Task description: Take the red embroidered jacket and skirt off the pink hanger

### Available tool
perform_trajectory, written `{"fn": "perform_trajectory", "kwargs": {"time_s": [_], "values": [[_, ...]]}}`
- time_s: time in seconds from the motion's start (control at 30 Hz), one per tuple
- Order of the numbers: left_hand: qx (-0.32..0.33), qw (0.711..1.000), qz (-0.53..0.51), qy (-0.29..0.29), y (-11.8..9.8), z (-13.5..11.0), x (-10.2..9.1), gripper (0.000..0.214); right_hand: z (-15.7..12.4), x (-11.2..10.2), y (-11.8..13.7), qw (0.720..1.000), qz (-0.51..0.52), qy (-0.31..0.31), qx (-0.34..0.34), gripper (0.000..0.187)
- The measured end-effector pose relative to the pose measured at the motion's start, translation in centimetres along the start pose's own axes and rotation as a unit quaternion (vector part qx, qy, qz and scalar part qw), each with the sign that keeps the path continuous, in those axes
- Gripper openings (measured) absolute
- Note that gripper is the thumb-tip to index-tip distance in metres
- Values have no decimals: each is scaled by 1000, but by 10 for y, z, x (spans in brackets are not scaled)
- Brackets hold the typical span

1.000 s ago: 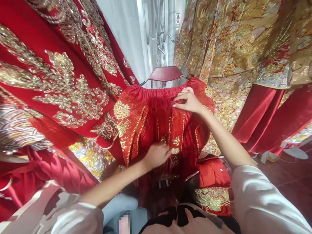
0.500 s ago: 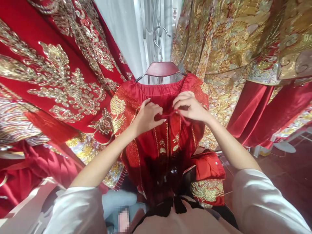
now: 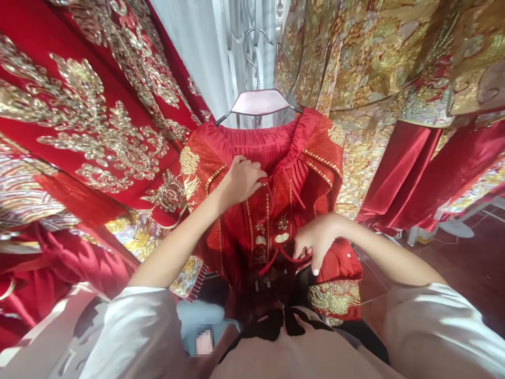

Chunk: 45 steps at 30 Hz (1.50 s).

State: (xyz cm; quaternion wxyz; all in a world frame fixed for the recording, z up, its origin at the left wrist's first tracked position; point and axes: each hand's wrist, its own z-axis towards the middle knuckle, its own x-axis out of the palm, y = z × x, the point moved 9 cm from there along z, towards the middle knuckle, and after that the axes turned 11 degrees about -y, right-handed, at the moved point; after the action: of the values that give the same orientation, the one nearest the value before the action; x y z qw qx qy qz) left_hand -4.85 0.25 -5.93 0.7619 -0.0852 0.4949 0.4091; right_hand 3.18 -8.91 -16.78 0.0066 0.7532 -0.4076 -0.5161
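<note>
A red garment with gold embroidery and a gathered top edge hangs in front of me from a hanger with a metal hook. My left hand is closed at the garment's upper opening, its fingers pinching a thin red cord. Lower and to the right, my right hand grips a red cord end over the front of the garment. Part of the cord hangs loose between the hands. What lies inside the curled fingers is mostly hidden.
Red cloth with silver-gold beading hangs close on the left. Gold embroidered garments hang on the right, above red satin. A folded red and gold piece lies below my right hand. White curtain-like fabric is behind.
My right hand has moved down and right from the opening, drawing the cord end with it. The left hand stays near the opening. The earlier small tangle of cord between the hands has spread out.
</note>
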Motion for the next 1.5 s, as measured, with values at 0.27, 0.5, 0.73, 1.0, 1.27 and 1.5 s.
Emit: {"fn": "perform_trajectory", "kwargs": {"time_s": [0.27,0.5,0.73,1.0,1.27,1.5], "values": [[0,992,-128,-5,9,-11,-1,22,-5,-109,-20,841,24,-539,49,23],[13,988,-156,-3,4,-12,-9,24,0,-112,-26,757,110,-640,69,23],[-3,989,-146,-7,5,-13,-8,27,7,-97,-41,692,322,-645,38,19],[-1,989,-146,-3,2,-10,-6,24,29,-76,-55,498,674,-546,5,20],[-42,993,-81,-80,2,-18,-30,27,55,-27,-75,510,684,-519,52,19],[22,990,-141,-16,2,-47,-52,27,30,18,-104,718,415,-522,201,15]]}}
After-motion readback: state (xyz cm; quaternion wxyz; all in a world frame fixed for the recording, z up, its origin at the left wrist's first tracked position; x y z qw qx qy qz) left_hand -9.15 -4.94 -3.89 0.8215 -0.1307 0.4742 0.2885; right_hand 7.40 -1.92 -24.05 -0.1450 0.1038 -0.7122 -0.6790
